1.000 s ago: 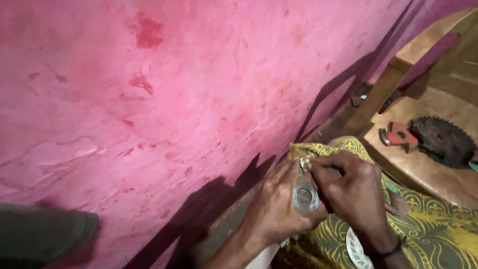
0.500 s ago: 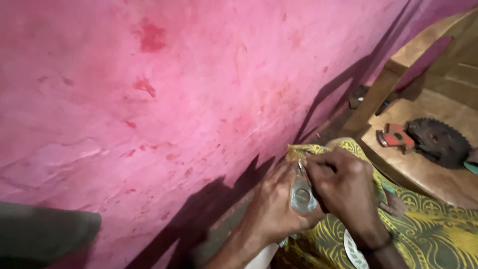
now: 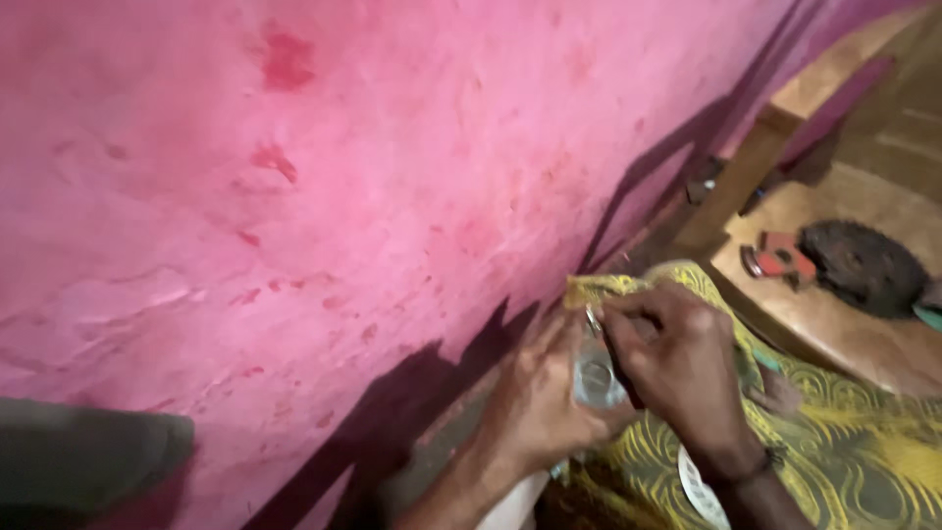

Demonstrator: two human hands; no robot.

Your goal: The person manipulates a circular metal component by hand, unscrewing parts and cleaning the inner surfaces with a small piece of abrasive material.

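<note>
From the left, most of my view is a rough pink wall [image 3: 324, 196] with darker red blotches, and a dark grey shape [image 3: 88, 456] I cannot identify sits at the lower left edge. Right of that, my left hand [image 3: 540, 412] cups a small clear round-ended object [image 3: 596, 378], fingers curled round it from the wall side. My right hand [image 3: 682, 368] comes in from the other side, its grip pinched on a thin dark tool or part [image 3: 620, 368] at the object's top; what exactly it is, I cannot tell. Both hands work over the yellow patterned cloth [image 3: 863, 461] on my lap, close to the wall.

The risk I judge here is a slip: the clear piece looks smooth and is held in mid-air, so any twist from the right hand could pop it loose, and it could drop between cloth and wall. Further right, a wooden stool [image 3: 863, 334] carries a red tool [image 3: 780, 257] and a dark toothed disc [image 3: 863, 267], well apart from my hands.
</note>
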